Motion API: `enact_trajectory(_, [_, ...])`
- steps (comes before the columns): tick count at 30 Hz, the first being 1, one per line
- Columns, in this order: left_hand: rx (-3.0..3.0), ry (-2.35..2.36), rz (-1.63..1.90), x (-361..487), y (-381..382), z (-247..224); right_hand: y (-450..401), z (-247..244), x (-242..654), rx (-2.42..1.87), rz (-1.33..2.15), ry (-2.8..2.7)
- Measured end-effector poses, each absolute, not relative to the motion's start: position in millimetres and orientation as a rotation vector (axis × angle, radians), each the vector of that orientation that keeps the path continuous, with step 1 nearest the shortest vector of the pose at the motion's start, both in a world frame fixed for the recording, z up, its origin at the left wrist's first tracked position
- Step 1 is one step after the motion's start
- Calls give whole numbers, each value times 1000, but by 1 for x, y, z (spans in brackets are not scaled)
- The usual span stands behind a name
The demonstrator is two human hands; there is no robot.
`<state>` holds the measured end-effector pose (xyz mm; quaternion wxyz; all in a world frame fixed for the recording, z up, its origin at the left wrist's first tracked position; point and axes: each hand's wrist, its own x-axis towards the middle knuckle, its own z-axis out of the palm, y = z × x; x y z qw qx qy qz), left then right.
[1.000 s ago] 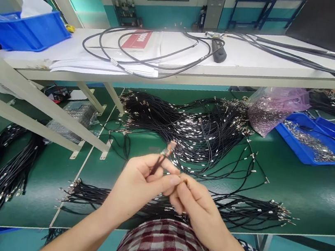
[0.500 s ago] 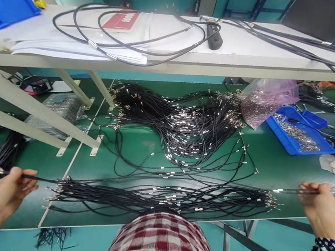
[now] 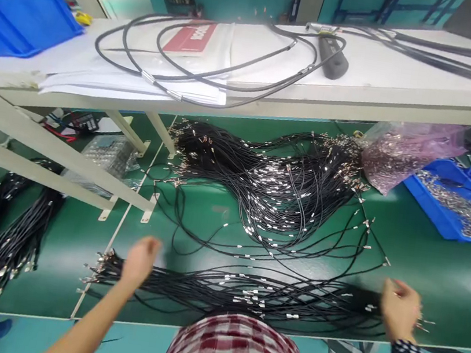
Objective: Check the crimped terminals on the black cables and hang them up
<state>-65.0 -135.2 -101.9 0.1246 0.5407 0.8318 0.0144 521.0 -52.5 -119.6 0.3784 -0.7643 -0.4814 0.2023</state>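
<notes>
A long bundle of thin black cables point(image 3: 220, 288) with white labels and metal ends lies across the table's front edge. My left hand point(image 3: 140, 259) is over the bundle's left part, its fingers smeared by motion, so I cannot see whether it grips anything. At the bundle's right end, my right hand point(image 3: 401, 308) has its fingers curled in; what they hold, if anything, is hidden. Metal cable ends stick out just beyond it. Behind the bundle, several loose black cables point(image 3: 208, 248) curve across the green table, and a larger pile of black cables point(image 3: 262, 174) lies farther back.
A white shelf point(image 3: 273, 97) runs above the table, its slanted legs at left. On it are coiled cables and a blue bin point(image 3: 25, 21). A pink bag point(image 3: 409, 151) and a blue tray point(image 3: 453, 219) of metal parts stand at right. More cables point(image 3: 4, 231) lie at left.
Both hands have moved inward from beyond the bundle's ends. The cable stretched between them earlier is no longer seen held taut; it seems to have joined the bundle. The view has shifted slightly.
</notes>
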Motion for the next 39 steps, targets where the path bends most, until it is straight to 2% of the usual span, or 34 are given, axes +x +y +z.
enact_trajectory(5, [2149,1701,-89,52,-89,-137,-50,-147,403,-1673,1126,-1422])
enact_trajectory(10, [2310,1456,-246,83,-58,-144,-75,-142,335,-1404,1593,-1407])
enact_trajectory(13, [2308,1403,-250,81,-48,-127,-88,-138,319,-1340,1778,-1210])
enact_trajectory(17, [2261,1346,-108,74,-57,-73,-92,-130,311,-1240,2005,-776])
enact_trajectory(20, [2202,1307,10,65,-79,-29,-76,-119,325,-1137,1951,-420])
enact_trajectory(23, [2056,1246,120,55,-104,-9,-44,-110,358,-1079,1729,-186])
enact_trajectory(27, [2041,1236,-6,48,-128,-30,-4,-91,396,-1042,1485,-102])
enact_trajectory(31, [2144,1346,-266,53,-127,-49,-12,-49,378,-921,1489,-251])
enact_trajectory(33, [2125,1382,-93,64,-118,-34,-35,-25,348,-840,1589,-386])
enact_trajectory(39, [1579,1363,931,118,-85,75,-99,11,277,-615,1914,-798])
